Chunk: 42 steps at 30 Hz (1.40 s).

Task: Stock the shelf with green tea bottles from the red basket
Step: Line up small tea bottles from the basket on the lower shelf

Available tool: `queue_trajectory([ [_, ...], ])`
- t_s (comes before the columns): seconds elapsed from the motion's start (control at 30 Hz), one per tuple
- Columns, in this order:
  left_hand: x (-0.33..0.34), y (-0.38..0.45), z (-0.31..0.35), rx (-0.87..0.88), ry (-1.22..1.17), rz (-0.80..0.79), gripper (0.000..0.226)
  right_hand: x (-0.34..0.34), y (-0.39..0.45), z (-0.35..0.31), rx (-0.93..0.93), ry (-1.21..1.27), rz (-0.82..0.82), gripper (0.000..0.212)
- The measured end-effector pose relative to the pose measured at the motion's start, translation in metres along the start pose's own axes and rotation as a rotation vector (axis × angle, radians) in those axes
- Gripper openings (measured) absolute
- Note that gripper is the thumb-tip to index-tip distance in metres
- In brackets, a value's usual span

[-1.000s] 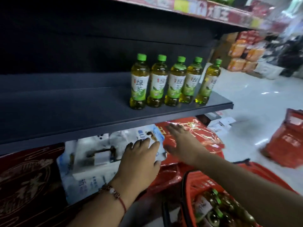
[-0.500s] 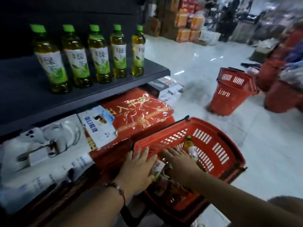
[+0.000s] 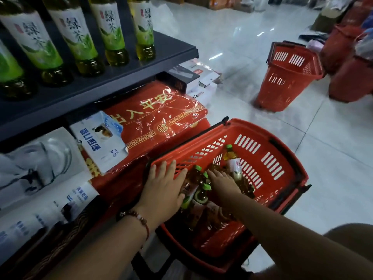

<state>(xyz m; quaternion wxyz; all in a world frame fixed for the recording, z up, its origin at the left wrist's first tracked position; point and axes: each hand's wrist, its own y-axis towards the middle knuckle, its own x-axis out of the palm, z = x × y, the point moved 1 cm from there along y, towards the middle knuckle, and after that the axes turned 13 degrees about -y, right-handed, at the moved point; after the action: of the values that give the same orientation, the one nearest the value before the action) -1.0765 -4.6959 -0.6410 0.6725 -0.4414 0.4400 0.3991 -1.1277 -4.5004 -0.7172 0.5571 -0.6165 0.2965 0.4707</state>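
The red basket (image 3: 282,150) stands on the floor below the dark shelf (image 3: 125,77) and holds several green tea bottles (image 3: 198,197) lying in a heap. One bottle (image 3: 233,164) leans against the basket's far wall. My left hand (image 3: 163,190) lies flat, its fingers straight over the near-left rim and a bottle's neck. My right hand (image 3: 224,182) rests on the heap with its fingers stretched down among the bottles; its thumb is hidden. Several green tea bottles (image 3: 78,37) stand in a row along the shelf's right end.
Under the shelf lie a red plastic-wrapped mat (image 3: 157,120), white packages (image 3: 96,142) and boxes (image 3: 191,77). A second red basket (image 3: 288,77) stands on the tiled floor to the far right, with more red bins (image 3: 351,77) behind it.
The view has tipped down from the shelf to the basket. Both hands have dropped from below the shelf edge into the basket and now lie on the bottles.
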Motion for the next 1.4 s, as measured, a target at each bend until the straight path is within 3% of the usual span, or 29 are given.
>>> queue_trajectory([
  [0.3, 0.013, 0.036, -0.008, -0.016, -0.005, -0.026, 0.071, 0.029, 0.062, -0.037, 0.117, 0.332, -0.012, 0.084],
  [0.4, 0.017, 0.041, -0.009, -0.015, -0.019, -0.043, 0.072, 0.033, 0.078, -0.044, 0.270, 0.670, -0.058, 0.092],
  [0.47, 0.019, 0.042, -0.009, -0.015, -0.023, -0.054, 0.072, 0.032, 0.084, -0.043, 0.367, 0.894, -0.076, 0.079],
  [0.53, 0.020, 0.041, -0.009, -0.012, -0.018, -0.055, 0.071, 0.031, 0.089, -0.038, 0.426, 0.994, -0.038, 0.048],
  [0.6, 0.020, 0.041, -0.010, -0.007, -0.017, -0.058, 0.071, 0.029, 0.089, -0.034, 0.474, 1.062, 0.035, 0.030],
  [0.7, 0.018, 0.039, -0.013, 0.000, -0.013, -0.064, 0.070, 0.016, 0.079, -0.035, 0.402, 1.057, 0.063, 0.025],
  [0.9, 0.009, 0.028, -0.017, -0.008, -0.074, -0.057, 0.070, -0.033, 0.028, -0.041, 0.076, 0.765, 0.222, 0.025],
  [1.03, 0.003, 0.021, -0.013, -0.027, -0.292, -0.044, 0.100, -0.082, -0.008, -0.023, -0.003, 0.808, 0.281, 0.036],
  [1.13, -0.004, 0.018, -0.004, -0.016, -0.609, -0.008, 0.115, -0.122, -0.035, -0.006, -0.059, 0.840, 0.341, 0.038],
  [1.2, -0.007, 0.014, 0.006, -0.009, -0.900, -0.007, 0.106, -0.146, -0.055, 0.003, -0.096, 0.858, 0.403, 0.037],
  [1.27, -0.010, 0.011, 0.019, -0.017, -1.144, -0.026, 0.079, -0.163, -0.071, 0.011, -0.112, 0.920, 0.483, 0.035],
  [1.33, -0.014, 0.007, 0.035, -0.026, -1.277, -0.032, 0.059, -0.171, -0.083, 0.014, -0.119, 0.995, 0.549, 0.032],
  [1.4, -0.015, 0.003, 0.048, -0.036, -1.326, -0.005, 0.056, -0.169, -0.088, 0.015, -0.104, 1.029, 0.578, 0.033],
])
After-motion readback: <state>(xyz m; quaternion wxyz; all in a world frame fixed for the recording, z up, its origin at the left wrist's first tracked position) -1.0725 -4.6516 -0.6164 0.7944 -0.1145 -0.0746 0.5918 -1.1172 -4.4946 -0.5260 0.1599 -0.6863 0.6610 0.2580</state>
